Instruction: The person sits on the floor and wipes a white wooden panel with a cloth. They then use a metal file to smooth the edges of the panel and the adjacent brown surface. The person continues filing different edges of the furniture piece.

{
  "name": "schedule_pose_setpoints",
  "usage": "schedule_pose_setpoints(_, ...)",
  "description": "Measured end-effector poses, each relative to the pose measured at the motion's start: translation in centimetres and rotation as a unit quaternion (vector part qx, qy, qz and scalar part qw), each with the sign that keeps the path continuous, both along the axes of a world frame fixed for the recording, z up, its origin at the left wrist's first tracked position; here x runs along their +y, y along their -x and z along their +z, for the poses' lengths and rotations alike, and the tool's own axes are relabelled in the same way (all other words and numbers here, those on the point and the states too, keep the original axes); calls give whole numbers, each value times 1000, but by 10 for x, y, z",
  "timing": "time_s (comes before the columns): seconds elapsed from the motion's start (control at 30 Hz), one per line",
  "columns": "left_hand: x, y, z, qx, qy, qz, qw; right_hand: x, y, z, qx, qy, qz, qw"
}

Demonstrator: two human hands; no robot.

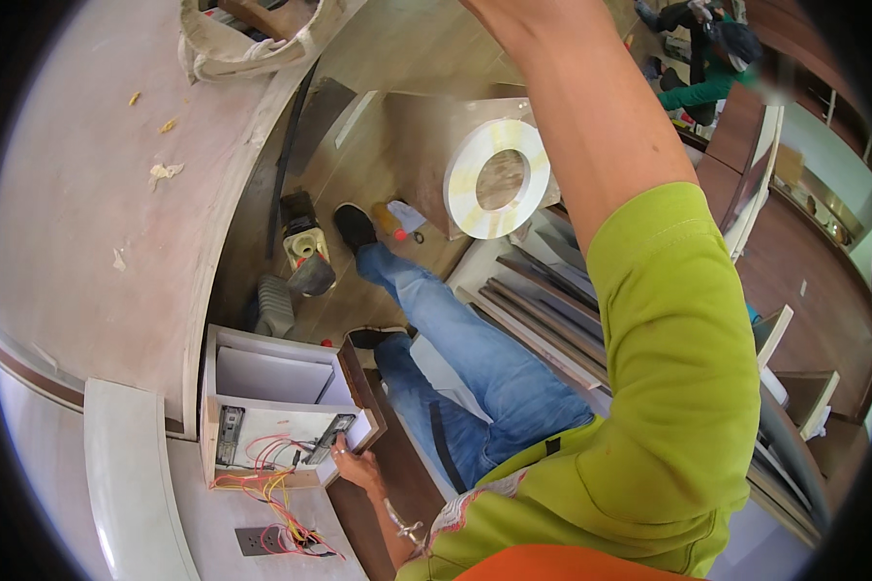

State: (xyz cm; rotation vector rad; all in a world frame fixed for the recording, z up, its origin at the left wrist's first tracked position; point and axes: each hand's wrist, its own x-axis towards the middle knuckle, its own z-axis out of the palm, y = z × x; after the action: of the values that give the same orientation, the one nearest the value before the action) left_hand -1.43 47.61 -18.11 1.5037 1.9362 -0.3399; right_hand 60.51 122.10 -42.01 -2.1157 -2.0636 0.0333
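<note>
So the left hand [358, 467] was at the box's [281, 423] right-hand corner, fingers by the rail [331, 438] that slanted up and right, couldn't tell if gripping tbh, right hand out of view.

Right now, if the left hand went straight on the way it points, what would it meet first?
Likely the nearer rail on the box; the left hand may be touching it, but depth is unclear.

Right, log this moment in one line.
left hand: at edge of white, open wooden box | right hand: out of view, bare arm extends past frame top | nearby: red-and-yellow wires | beyond: flat white ring-shaped roll
</note>
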Motion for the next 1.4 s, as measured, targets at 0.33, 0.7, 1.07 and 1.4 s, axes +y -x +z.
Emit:
schedule_pose_setpoints(0.33,-10,-6,3,22,5,17,1000,-1,-7,-5,-166,3,32,986)
schedule_pose_setpoints(0.7,-13,9,-11,2,-22,32,999,-121,-22,159,28,-241,82,967)
schedule_pose_setpoints(1.07,11,13,4,-27,70,13,997,-434,138,150,375,19,-65,925)
schedule_pose_setpoints(1.4,-40,83,21,-155,-119,78,978,-687,304,187,595,34,-274,755)
